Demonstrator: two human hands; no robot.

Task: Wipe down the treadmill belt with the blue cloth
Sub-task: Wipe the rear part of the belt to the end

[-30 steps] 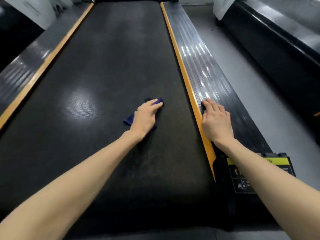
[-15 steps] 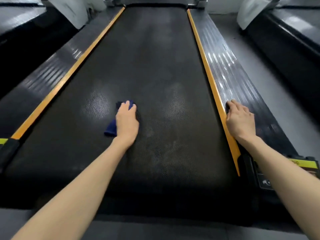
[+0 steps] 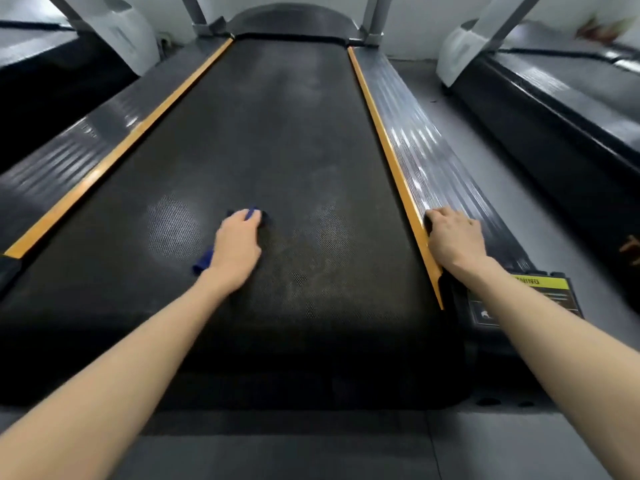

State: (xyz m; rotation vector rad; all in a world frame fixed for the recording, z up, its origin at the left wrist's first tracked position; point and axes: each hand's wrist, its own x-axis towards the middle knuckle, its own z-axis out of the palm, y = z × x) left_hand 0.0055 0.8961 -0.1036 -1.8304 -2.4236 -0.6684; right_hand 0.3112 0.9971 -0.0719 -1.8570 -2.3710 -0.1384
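A yellow and black label (image 3: pixel 545 283) sits at the rear right corner of the deck, just behind the right wrist. Its yellow band carries dark writing, too blurred to read. Orange letters (image 3: pixel 631 251) show on the neighbouring treadmill (image 3: pixel 554 140) at the frame's right edge, cut off and unreadable.

The cloth (image 3: pixel 203 260) lies on the belt (image 3: pixel 294 133), left of its centre line and toward its rear end. The left hand (image 3: pixel 237 251) covers most of it, palm down and fingers laid over it, pressing it to the belt. 1 blue corner sticks out beside the wrist and another bit shows past the fingertips. A pale glare patch lies on the belt just left of the hand.

The right hand (image 3: pixel 455 237) rests on the right rail (image 3: pixel 426 157), holding nothing. Its fingers are loosely bent, with the tips at the orange strip (image 3: pixel 384 140) along the belt's right edge.

Compared with 1 s ago, the left hand and cloth have gone from near the right strip to left of centre. Since 0.5 s ago they have barely shifted. The right hand has stayed on the rail. The view now reaches farther forward, taking in the hood (image 3: pixel 294 22) at the belt's front end.
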